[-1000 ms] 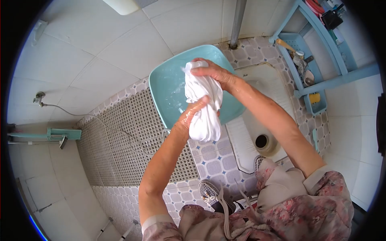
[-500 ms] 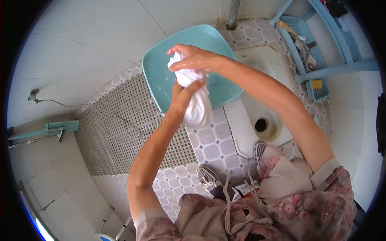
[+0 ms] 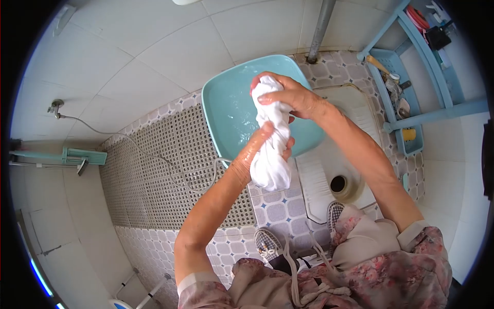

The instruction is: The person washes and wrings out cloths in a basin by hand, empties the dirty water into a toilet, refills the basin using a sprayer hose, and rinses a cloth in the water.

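White cloth, bunched into a long twist, is grasped by both of a person's wet hands above a turquoise plastic basin holding water. The right hand grips the far end; the left hand is wrapped around the nearer part, whose loose end hangs past the basin's near rim. A squat toilet lies right of the basin, a perforated floor mat and thin hose left.
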Demonstrator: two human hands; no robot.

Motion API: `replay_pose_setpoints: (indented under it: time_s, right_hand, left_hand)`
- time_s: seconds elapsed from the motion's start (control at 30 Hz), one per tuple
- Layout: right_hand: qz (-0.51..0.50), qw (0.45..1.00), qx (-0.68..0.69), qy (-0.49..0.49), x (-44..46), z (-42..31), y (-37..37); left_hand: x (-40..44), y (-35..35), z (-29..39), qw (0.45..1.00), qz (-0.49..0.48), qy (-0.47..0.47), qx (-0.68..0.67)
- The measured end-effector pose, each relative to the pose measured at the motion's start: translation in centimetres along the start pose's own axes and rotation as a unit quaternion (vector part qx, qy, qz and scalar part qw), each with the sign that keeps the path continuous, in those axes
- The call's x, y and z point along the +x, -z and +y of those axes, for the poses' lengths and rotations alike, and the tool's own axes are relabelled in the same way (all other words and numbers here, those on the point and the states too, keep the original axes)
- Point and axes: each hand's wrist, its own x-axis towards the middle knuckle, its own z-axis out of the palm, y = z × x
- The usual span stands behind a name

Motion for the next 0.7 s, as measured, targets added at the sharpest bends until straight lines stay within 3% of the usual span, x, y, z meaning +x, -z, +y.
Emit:
replay_pose_setpoints:
  time_s: [0.1,0.23,0.33,0.57,0.63,0.7]
  right_hand:
    - [0.019,0.984,-0.172,0.032,-0.3,0.2,-0.4]
    - [0.054,0.925,-0.375,0.005,0.7,1.2,-1.4]
    - [0.047,0.903,-0.424,-0.047,1.5,1.6,-2.2]
    - [0.023,0.799,-0.598,-0.063,4.0,5.5,-4.3]
    - [0.0,0.788,-0.611,-0.073,4.1,4.9,-5.2]
    - [-0.014,0.803,-0.59,-0.079,4.0,3.3,-5.0]
  left_hand:
    - [1.0,-0.1,0.3,0.968,0.134,0.025,0.21]
    - [2.0,0.3,0.3,0.933,0.214,0.066,0.281]
    - [2.5,0.9,-0.2,0.925,0.23,0.026,0.301]
    - [3.5,4.4,-2.8,0.869,0.301,-0.006,0.393]
    - [3.9,6.2,-3.1,0.849,0.308,0.005,0.43]
    - [2.8,6.0,-2.5,0.856,0.294,-0.061,0.422]
